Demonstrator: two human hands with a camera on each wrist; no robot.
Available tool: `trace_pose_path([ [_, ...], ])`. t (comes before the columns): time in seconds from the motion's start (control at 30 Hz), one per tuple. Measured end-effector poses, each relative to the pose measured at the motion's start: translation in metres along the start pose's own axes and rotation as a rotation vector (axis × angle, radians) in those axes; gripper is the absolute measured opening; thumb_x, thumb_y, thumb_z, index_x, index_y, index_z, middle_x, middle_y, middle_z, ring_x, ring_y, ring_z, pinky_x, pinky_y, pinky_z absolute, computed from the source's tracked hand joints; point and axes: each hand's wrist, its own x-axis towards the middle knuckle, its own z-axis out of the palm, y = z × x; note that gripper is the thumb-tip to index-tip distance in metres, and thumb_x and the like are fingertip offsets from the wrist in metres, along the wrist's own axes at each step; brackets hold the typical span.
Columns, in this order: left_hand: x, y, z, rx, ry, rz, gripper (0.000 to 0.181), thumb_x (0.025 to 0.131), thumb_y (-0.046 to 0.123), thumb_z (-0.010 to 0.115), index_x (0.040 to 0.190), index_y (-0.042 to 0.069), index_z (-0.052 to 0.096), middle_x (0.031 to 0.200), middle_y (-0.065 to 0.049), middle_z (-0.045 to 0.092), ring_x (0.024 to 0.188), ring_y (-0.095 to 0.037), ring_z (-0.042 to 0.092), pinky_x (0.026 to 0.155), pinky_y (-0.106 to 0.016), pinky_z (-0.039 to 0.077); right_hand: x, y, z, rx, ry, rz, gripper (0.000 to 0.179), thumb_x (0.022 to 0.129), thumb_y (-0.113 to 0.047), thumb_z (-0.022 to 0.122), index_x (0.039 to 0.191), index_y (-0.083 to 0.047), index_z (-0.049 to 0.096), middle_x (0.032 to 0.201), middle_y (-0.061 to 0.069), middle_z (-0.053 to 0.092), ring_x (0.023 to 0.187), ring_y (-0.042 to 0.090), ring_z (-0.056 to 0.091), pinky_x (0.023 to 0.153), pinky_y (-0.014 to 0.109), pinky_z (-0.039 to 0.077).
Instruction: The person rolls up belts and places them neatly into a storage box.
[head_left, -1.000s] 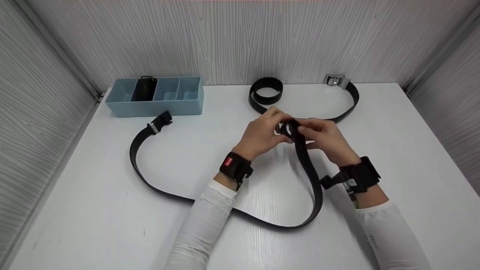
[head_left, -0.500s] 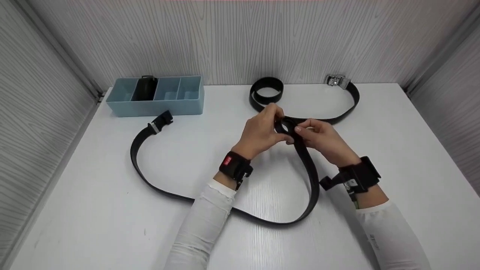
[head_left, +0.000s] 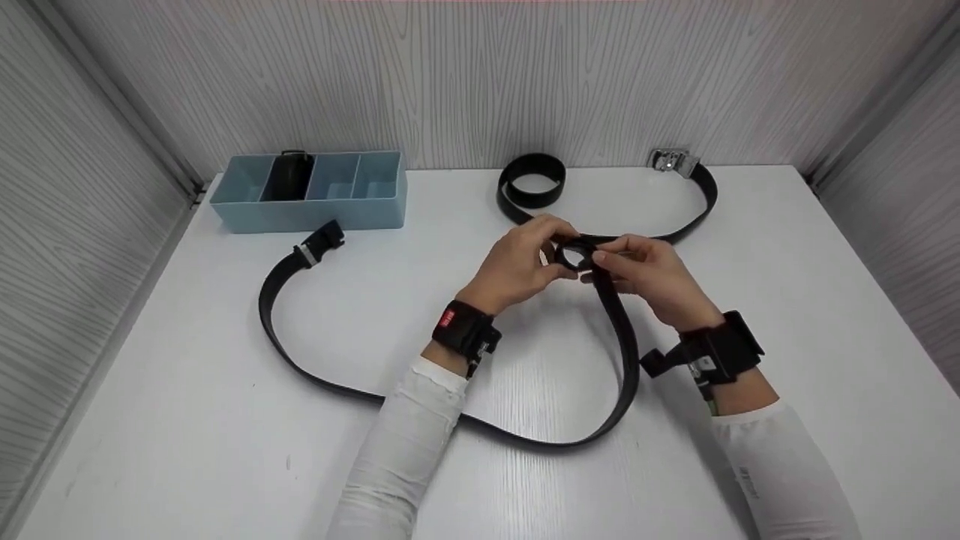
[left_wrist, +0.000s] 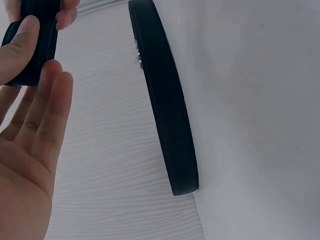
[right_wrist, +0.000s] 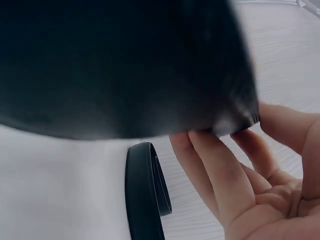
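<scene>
A long black belt (head_left: pixel 628 352) has one end rolled into a small ring, raised above the white table. My left hand (head_left: pixel 514 266) pinches the ring's left side between thumb and fingers. On its right side, where the strap leaves the roll, my right hand (head_left: pixel 654 279) grips it by thumb and fingertips. From there the strap swings down and passes by my left forearm to its dark buckle (head_left: pixel 324 238) at the left. The left wrist view shows my left thumb pressing the rolled strap (left_wrist: pixel 44 47). Close to the right wrist camera, the blurred strap (right_wrist: pixel 125 75) hides part of my right fingers.
Behind my hands lies a second black belt (head_left: pixel 709 195), partly coiled at its left end (head_left: pixel 536 199), with a silver buckle (head_left: pixel 669 160) by the back wall. A blue divided tray (head_left: pixel 315 216) at the back left holds a black rolled item (head_left: pixel 289 178) in one compartment.
The rolled ring between my hands has turned and looks rounder. My left hand has shifted slightly, and the hanging strap has moved a little left. The second belt and tray have stayed put.
</scene>
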Motion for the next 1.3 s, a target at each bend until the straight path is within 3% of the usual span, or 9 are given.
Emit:
trace_pose_path([
  [0.23, 0.0, 0.006, 0.002, 0.204, 0.046, -0.036, 0.039, 0.088, 0.019, 0.087, 0.115, 0.009, 0.061, 0.11, -0.003, 0.064, 0.083, -0.014, 0.061, 0.069, -0.027, 0.049, 0.0, -0.001, 0.003, -0.025, -0.006, 0.005, 0.033, 0.102, -0.02, 0.07, 0.12, 0.007, 0.063, 0.125, 0.018, 0.068, 0.098, 0.031, 0.076, 0.078, 0.037, 0.063],
  [0.43, 0.001, 0.009, 0.007, 0.21, 0.056, -0.018, 0.049, 0.082, 0.026, 0.092, 0.104, 0.006, 0.054, 0.106, -0.004, 0.057, 0.082, -0.014, 0.055, 0.069, -0.026, 0.047, 0.001, 0.0, 0.005, -0.003, 0.014, -0.001, 0.035, 0.102, -0.019, 0.07, 0.121, 0.01, 0.062, 0.118, 0.017, 0.071, 0.096, 0.025, 0.076, 0.081, 0.036, 0.062],
  [0.6, 0.002, 0.009, 0.005, 0.117, 0.026, -0.047, 0.054, 0.077, 0.028, 0.095, 0.104, 0.007, 0.054, 0.105, -0.004, 0.057, 0.083, -0.014, 0.056, 0.072, -0.024, 0.047, 0.002, 0.001, 0.005, 0.004, 0.03, -0.018, 0.033, 0.1, -0.017, 0.073, 0.119, 0.01, 0.066, 0.111, 0.013, 0.074, 0.093, 0.023, 0.076, 0.081, 0.036, 0.062],
  [0.7, 0.002, 0.01, 0.001, -0.016, -0.024, -0.141, 0.047, 0.083, 0.032, 0.09, 0.109, 0.009, 0.057, 0.111, -0.001, 0.061, 0.087, -0.013, 0.059, 0.074, -0.024, 0.048, 0.001, 0.0, 0.003, -0.022, 0.026, -0.048, 0.032, 0.099, -0.016, 0.073, 0.117, 0.01, 0.067, 0.108, 0.013, 0.075, 0.091, 0.025, 0.077, 0.08, 0.038, 0.062],
  [0.87, 0.0, 0.013, -0.007, -0.199, -0.145, -0.333, 0.033, 0.102, 0.04, 0.069, 0.116, 0.011, 0.062, 0.109, -0.003, 0.07, 0.086, -0.018, 0.068, 0.07, -0.026, 0.051, -0.002, -0.003, 0.0, -0.156, -0.006, -0.092, 0.03, 0.098, -0.015, 0.076, 0.114, 0.01, 0.071, 0.106, 0.011, 0.077, 0.087, 0.024, 0.077, 0.077, 0.036, 0.063],
  [1.0, -0.001, 0.015, -0.012, -0.256, -0.207, -0.377, 0.029, 0.103, 0.032, 0.068, 0.119, 0.008, 0.064, 0.108, -0.005, 0.072, 0.085, -0.019, 0.07, 0.071, -0.027, 0.055, -0.002, -0.003, 0.001, -0.239, -0.03, -0.108, 0.029, 0.097, -0.017, 0.077, 0.113, 0.008, 0.073, 0.104, 0.01, 0.077, 0.087, 0.02, 0.076, 0.076, 0.031, 0.062],
  [1.1, -0.001, 0.017, -0.015, -0.272, -0.178, -0.378, 0.024, 0.102, 0.027, 0.07, 0.116, 0.008, 0.067, 0.105, -0.004, 0.073, 0.082, -0.016, 0.069, 0.069, -0.026, 0.052, -0.002, -0.003, 0.004, -0.223, -0.018, -0.128, 0.031, 0.097, -0.019, 0.077, 0.115, 0.006, 0.073, 0.108, 0.013, 0.076, 0.088, 0.022, 0.076, 0.077, 0.032, 0.062],
  [1.3, 0.001, 0.025, -0.018, -0.273, -0.013, -0.4, 0.017, 0.103, 0.024, 0.069, 0.109, 0.008, 0.068, 0.096, -0.007, 0.072, 0.079, -0.014, 0.067, 0.067, -0.026, 0.048, -0.001, -0.001, 0.008, -0.028, 0.046, -0.168, 0.029, 0.096, -0.013, 0.077, 0.114, 0.009, 0.071, 0.115, 0.018, 0.073, 0.095, 0.03, 0.077, 0.084, 0.041, 0.062],
])
